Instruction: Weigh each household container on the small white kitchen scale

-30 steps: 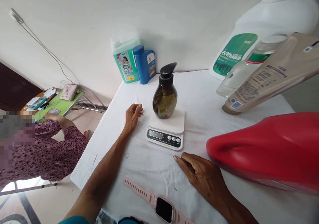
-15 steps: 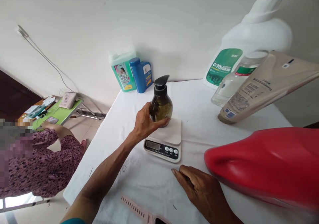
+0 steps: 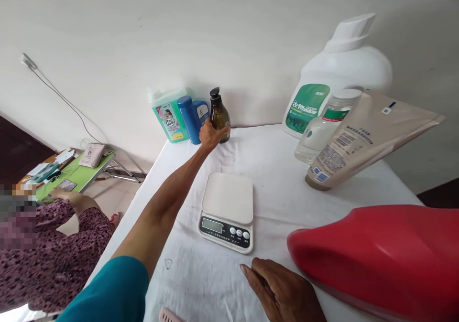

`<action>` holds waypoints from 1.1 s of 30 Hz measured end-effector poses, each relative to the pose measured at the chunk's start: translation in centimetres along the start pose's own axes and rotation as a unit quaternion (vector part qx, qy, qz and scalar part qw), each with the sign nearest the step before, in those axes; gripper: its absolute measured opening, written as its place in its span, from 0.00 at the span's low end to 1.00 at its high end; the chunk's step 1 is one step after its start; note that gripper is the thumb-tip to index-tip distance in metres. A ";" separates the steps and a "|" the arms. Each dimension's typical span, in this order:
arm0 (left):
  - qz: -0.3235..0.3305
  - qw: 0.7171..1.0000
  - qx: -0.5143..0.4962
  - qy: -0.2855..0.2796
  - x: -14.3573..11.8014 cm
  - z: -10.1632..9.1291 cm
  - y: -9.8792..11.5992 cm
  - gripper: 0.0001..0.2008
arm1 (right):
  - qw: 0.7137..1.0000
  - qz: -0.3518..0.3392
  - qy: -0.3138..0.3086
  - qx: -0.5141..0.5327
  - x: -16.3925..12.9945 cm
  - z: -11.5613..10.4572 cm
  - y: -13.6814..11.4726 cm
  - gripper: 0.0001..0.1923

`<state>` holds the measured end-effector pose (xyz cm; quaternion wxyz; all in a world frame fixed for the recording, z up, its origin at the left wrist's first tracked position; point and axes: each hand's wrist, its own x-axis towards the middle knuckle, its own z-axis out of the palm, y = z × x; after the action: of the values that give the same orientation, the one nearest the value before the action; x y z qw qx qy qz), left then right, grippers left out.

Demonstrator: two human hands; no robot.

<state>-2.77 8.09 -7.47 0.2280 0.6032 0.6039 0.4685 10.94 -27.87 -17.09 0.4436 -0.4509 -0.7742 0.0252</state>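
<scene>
My left hand (image 3: 211, 134) reaches to the back of the table, its fingers wrapped round a dark, see-through pump bottle (image 3: 220, 113). The bottle stands upright, right beside a blue bottle (image 3: 189, 120) and near the wall. Nearer to me lies a white digital kitchen scale (image 3: 228, 197) with a bare weighing plate and a small display. My right hand (image 3: 287, 291) rests on the cloth at the front, just below the scale, with its fingers curled in and nothing seen in them.
A green jug (image 3: 170, 116) stands at the back left. On the right are a big white detergent bottle (image 3: 344, 69), a clear bottle (image 3: 311, 138), a beige tube (image 3: 358, 140) and a red container (image 3: 380, 260). A pink strap (image 3: 168, 315) lies in front. Someone in patterned clothes (image 3: 60, 264) sits at left.
My left hand has carried the pump bottle off the scale, back towards the wall, beside the blue bottle. My right hand has stayed near the scale. The view has shifted slightly.
</scene>
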 end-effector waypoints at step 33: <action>0.220 0.869 -0.099 -0.433 -12.4 5.8 13.0 0.40 | 0.999 0.017 -0.044 0.015 -0.4 -0.1 0.0 0.19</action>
<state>10.93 -4.06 -2.81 0.4156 0.8371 0.2471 0.2558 11.09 -28.26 -17.26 0.4156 -0.4557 -0.7846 0.0641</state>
